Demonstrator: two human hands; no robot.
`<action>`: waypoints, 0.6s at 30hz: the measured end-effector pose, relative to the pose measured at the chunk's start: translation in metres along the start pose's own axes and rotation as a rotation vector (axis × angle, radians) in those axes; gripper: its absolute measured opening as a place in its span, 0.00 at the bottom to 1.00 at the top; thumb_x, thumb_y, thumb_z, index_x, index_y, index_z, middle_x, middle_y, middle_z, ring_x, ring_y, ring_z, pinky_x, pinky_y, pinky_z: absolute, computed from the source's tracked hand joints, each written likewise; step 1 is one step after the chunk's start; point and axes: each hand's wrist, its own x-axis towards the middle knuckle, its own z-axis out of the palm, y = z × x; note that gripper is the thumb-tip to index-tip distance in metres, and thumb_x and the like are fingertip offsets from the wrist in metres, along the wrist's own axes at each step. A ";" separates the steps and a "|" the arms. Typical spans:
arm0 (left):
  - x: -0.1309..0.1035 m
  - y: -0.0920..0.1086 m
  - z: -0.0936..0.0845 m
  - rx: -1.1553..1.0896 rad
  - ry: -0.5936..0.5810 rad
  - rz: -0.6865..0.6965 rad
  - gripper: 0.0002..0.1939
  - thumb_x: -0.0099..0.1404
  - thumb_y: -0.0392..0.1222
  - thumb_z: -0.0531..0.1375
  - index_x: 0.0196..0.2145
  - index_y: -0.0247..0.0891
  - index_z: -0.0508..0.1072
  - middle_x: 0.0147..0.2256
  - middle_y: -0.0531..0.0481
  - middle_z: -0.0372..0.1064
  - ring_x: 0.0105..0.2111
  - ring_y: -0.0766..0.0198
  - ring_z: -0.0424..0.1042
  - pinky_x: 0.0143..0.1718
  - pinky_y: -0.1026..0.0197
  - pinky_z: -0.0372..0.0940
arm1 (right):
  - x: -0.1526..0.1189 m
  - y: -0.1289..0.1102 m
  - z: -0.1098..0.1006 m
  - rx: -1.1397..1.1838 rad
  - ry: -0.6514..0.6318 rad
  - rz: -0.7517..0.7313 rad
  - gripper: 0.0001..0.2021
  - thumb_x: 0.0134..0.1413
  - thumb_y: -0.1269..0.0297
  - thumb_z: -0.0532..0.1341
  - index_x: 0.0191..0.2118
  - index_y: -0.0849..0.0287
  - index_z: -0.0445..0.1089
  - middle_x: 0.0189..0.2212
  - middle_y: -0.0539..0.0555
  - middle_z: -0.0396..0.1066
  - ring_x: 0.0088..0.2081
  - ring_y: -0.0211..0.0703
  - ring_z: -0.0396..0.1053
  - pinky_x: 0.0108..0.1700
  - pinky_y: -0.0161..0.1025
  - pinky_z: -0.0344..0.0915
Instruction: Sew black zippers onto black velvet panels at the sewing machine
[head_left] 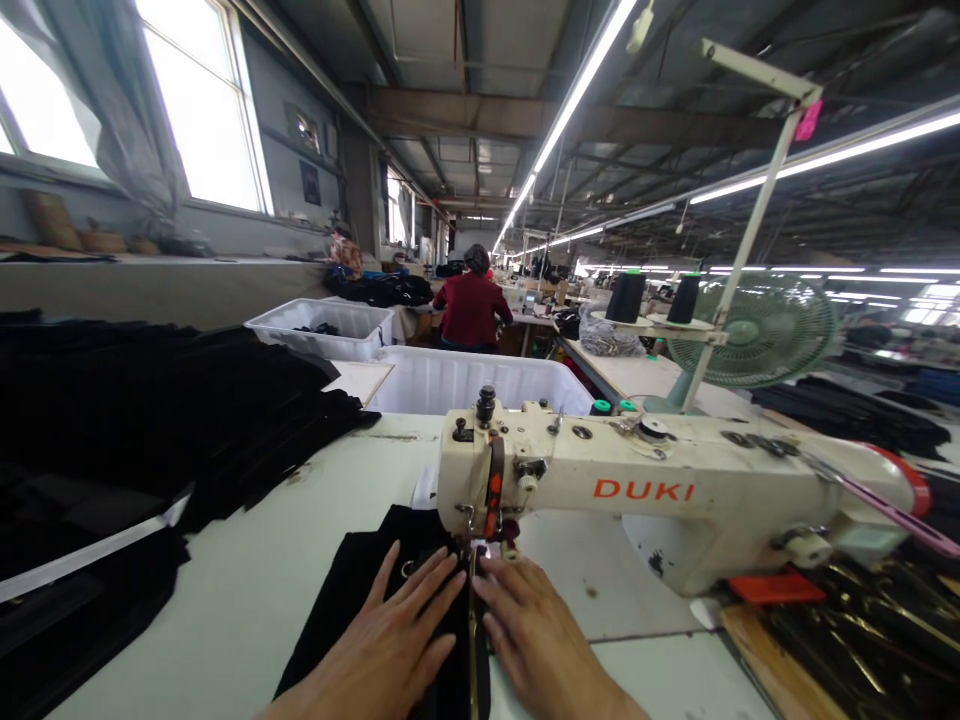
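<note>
Room: I look out over a long sewing workshop with strip lights overhead; a person in a dark red top [471, 308] sits ahead, back to my camera.
Table: pale green, worn top [247, 590], with a big heap of black fabric pieces [142, 410] on the left.
Machine: cream sewing machine with orange "DUKI" lettering [645, 490], its needle end just beyond my fingertips.
Workpiece: black cloth piece with a gold-coloured ring [345, 590], flat on the table, its far part by the needle area; a narrow gold-toned strip [473, 650] runs lengthwise along it.
Left hand: my left hand [405, 625] lies palm down on the cloth, grip wide, fingers spread.
Right hand: my right hand [529, 620] sits beside the strip, grip loosely open, fingertips at its edge.
Beyond: white plastic bin [480, 378] behind the machine; green fan [750, 330] to the right.
</note>
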 end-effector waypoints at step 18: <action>-0.044 0.034 -0.074 -0.930 -0.001 -0.778 0.21 0.72 0.56 0.51 0.55 0.47 0.74 0.53 0.54 0.73 0.56 0.51 0.70 0.61 0.49 0.57 | -0.052 -0.048 -0.059 0.672 0.111 0.417 0.13 0.70 0.62 0.53 0.49 0.56 0.73 0.42 0.55 0.74 0.45 0.44 0.73 0.47 0.38 0.69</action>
